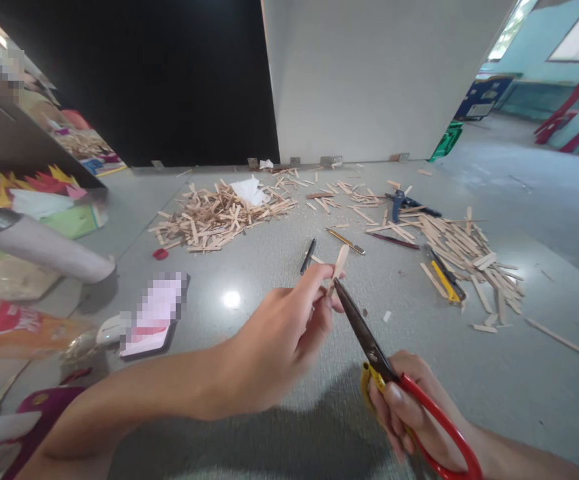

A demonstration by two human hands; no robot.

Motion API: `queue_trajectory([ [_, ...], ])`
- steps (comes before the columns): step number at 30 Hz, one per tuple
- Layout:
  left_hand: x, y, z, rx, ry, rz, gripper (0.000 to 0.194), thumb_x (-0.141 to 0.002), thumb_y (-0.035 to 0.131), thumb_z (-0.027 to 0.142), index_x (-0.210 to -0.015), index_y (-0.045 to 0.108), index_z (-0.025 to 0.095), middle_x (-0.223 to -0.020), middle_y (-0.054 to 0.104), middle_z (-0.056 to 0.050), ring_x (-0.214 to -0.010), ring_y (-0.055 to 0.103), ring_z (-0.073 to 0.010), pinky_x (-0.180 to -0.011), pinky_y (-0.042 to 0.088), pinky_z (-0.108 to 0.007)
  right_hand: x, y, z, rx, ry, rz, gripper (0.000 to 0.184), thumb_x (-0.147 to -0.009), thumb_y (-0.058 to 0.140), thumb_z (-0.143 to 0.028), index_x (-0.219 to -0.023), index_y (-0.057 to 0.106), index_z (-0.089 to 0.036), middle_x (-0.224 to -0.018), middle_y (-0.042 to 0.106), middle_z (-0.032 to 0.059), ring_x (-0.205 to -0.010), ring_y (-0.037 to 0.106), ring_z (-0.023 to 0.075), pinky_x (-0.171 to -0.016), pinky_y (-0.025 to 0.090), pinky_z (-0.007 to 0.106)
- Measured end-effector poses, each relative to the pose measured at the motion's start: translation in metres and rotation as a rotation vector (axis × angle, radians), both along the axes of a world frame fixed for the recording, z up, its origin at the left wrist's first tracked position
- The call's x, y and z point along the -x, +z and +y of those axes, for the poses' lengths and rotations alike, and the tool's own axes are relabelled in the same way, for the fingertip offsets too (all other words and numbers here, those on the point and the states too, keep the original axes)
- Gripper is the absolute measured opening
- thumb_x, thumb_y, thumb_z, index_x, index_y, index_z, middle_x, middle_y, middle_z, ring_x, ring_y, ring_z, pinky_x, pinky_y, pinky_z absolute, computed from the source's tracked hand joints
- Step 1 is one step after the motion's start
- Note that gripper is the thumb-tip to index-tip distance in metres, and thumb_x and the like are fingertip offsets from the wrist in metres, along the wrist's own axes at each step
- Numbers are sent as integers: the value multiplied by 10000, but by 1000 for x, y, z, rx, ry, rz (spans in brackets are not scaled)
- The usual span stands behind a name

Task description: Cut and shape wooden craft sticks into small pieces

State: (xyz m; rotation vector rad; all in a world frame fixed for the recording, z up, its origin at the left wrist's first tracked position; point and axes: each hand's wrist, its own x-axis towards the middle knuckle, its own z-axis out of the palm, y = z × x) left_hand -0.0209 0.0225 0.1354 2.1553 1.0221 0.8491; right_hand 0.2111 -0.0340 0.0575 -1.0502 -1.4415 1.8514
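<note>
My left hand (284,333) pinches a short flat wooden stick (340,260) between thumb and fingers, its pale end pointing up and away. In my right hand (414,407) is a pair of scissors (364,327) with dark blades, a red handle loop and a yellow part near the pivot. The tips of the blades touch or nearly touch the stick beside my left fingertips; whether they are parted there I cannot make out. Just beyond my left hand lie a black pen (308,255) and a yellow pencil-like tool (345,241).
A heap of wooden pieces (209,223) with a crumpled white tissue (250,191) lies behind; more sticks (462,247) are at right, near a yellow-black cutter (444,277) and a blue-handled tool (398,203). A phone (156,313) rests at left. Upright panels (369,80) stand at the table's back.
</note>
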Motion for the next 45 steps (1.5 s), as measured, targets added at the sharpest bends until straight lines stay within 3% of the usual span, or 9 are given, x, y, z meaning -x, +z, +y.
queue_trajectory([
  [9,0,-2,5,-100,15,49,141,-1086,395,119,-1120,456,241,-904,719,18,-723,659,-117,-718,497,-218,-1,6,1,45,31,-13,744,-895,576,-903,-599,452,-231,-430,402,-49,-322,404,51,-303,264,135],
  [16,4,-5,13,-110,1,78,142,-1104,374,119,-1112,451,239,-844,677,46,-672,607,-101,-669,453,-206,-8,-13,-4,144,33,116,742,-981,494,-856,-569,453,-240,-336,386,-61,-247,391,63,-261,249,129],
  [19,5,-4,17,-36,-13,62,127,-1104,378,137,-1070,435,245,-891,708,28,-696,615,-105,-679,464,-215,-9,-17,-6,199,15,158,763,-963,497,-881,-543,443,-246,-316,354,-74,-228,367,61,-245,231,127],
  [26,8,3,23,345,-70,-49,123,-1130,380,215,-1049,467,243,-891,724,12,-669,675,-113,-588,488,-215,-5,-9,0,191,-5,212,737,-939,545,-878,-586,476,-236,-352,337,-91,-242,348,61,-255,276,130],
  [33,9,5,21,373,-43,-77,139,-1117,419,215,-1197,532,227,-899,754,-5,-680,685,-126,-578,485,-228,-3,5,6,50,-25,203,721,-893,628,-883,-732,593,-181,-578,467,-52,-408,440,56,-459,490,190],
  [39,7,5,21,399,-39,-98,145,-1087,470,190,-1222,504,229,-937,762,-8,-688,706,-125,-585,499,-222,-1,17,9,62,-11,2,796,-816,586,-979,-659,531,-201,-526,458,-35,-398,457,75,-392,339,184],
  [45,5,3,19,372,-38,-118,130,-1110,451,227,-1235,487,217,-945,768,-22,-715,736,-136,-589,503,-235,-2,13,7,81,-9,-80,817,-789,546,-1014,-616,503,-216,-482,457,-31,-362,440,76,-369,315,191],
])
